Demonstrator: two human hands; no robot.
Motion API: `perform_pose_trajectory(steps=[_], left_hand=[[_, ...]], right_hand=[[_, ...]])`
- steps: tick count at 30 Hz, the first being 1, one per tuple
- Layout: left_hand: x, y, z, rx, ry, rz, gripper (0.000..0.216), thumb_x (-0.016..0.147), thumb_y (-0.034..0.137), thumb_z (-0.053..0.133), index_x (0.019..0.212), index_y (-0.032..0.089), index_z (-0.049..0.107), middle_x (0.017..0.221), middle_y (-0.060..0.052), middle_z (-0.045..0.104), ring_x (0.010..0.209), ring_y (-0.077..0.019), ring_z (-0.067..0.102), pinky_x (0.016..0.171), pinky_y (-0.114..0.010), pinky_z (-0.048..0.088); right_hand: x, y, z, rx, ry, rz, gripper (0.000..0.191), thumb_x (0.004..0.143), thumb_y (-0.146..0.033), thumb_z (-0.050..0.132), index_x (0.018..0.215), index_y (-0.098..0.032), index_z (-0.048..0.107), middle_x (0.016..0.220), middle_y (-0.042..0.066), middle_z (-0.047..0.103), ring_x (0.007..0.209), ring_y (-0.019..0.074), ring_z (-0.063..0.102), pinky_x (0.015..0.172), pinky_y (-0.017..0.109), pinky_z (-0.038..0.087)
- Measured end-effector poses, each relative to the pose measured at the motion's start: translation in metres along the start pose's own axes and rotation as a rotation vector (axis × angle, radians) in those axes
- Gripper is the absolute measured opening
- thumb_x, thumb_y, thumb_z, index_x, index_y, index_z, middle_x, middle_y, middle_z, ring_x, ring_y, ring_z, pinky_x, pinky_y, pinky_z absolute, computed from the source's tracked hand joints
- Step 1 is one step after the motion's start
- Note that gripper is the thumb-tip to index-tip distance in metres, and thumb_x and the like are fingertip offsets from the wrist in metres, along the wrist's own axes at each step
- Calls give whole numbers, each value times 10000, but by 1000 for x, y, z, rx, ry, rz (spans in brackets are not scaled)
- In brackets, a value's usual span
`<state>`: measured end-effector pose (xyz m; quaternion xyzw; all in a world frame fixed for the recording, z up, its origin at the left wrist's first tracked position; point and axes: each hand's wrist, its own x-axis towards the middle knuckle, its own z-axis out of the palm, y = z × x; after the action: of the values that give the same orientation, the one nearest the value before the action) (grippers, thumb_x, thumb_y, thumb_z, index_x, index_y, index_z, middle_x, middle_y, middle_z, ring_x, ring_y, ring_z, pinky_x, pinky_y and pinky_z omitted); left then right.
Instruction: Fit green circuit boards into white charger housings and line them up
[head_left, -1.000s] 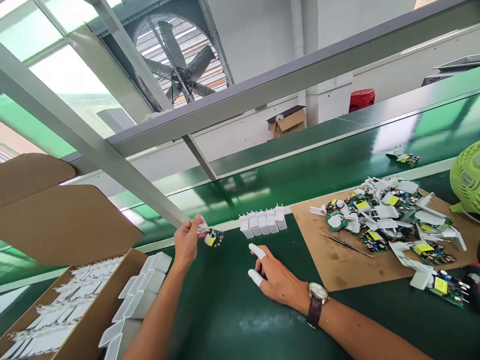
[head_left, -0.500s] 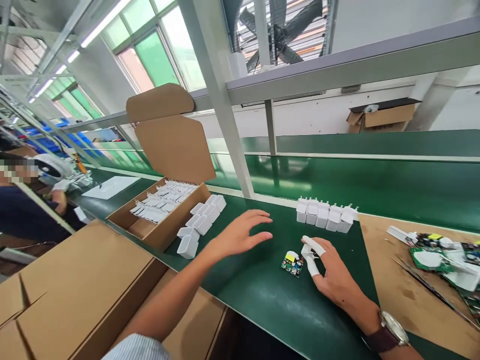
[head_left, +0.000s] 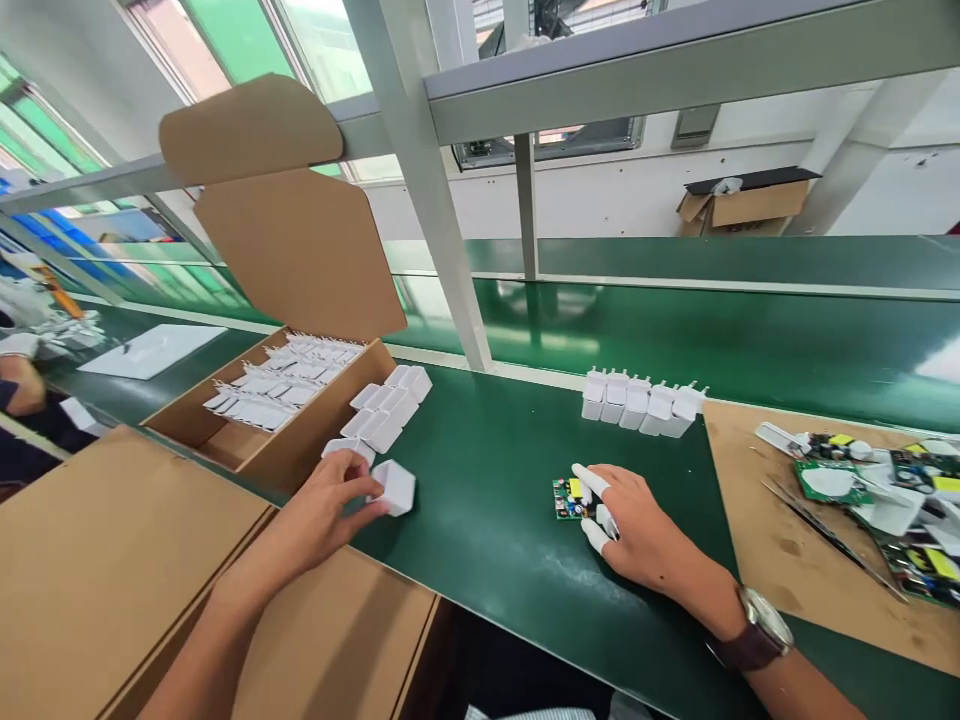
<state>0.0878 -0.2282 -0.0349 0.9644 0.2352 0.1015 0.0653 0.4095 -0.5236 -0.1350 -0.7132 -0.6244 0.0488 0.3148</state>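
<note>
While left hand (head_left: 334, 510) pinches white case (head_left: 399, 488) | carton (head_left: 319, 420) holds white pieces (head_left: 281, 385)

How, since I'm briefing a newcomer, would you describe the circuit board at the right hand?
On the green table, look between the open cardboard box and the brown sheet. The right hand has its white-covered fingertips on the circuit board. Unlike the boards piled on that sheet, it is by itself.
</note>
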Motion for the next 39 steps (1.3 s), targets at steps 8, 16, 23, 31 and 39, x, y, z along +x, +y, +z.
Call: perform_pose_trajectory(steps=[8, 16, 23, 31, 39], left_hand=[[96, 121, 55, -346, -215, 384, 182, 981, 323, 582, 891, 202, 683, 1492, -111, 481, 1150, -251, 650, 914, -339, 551], [146, 154, 111, -672, -240, 401, 391, 823, 319, 795, 1132, 220, 578, 1275, -103, 610, 1102, -251, 656, 970, -394, 550], [135, 146, 139, -806, -129, 244, 900, 836, 375, 808, 1562, 300, 281, 1379, -99, 624, 1227, -275, 643, 1109, -488, 502], [129, 152, 133, -714, 6, 469, 887, 952, 246, 688, 1628, 326, 119, 1468, -117, 585, 1354, -271, 556, 1147, -504, 467], [128, 151, 134, -684, 3, 483, 864, 972, 241, 663, 1636, 319, 115, 1491, -126, 575, 1391, -279, 537, 1161, -518, 454]], right_hand=[[0, 10, -14, 86, 35, 170, 546, 905, -289, 596, 1435, -177, 519, 1249, 129, 676, 1158, 297, 627, 1003, 494, 535], [1, 38, -25, 222, 274, 356, 494, 905, -278, 605, 1382, -164, 549, 1280, 139, 656, 1034, 235, 692, 945, 415, 596], [3, 12, -38, 139, 360, 251, 475, 950, -219, 568, 1421, -224, 512, 1388, 138, 603, 1245, 268, 633, 1040, 460, 575], [3, -13, -28, 45, 346, 55, 649, 987, -143, 539, 1583, -269, 317, 1448, 144, 579, 1315, 268, 608, 1072, 453, 575], [5, -15, -30, -37, 284, 44, 674, 987, -139, 505, 1602, -266, 260, 1391, 146, 627, 1238, 282, 665, 992, 440, 624]])
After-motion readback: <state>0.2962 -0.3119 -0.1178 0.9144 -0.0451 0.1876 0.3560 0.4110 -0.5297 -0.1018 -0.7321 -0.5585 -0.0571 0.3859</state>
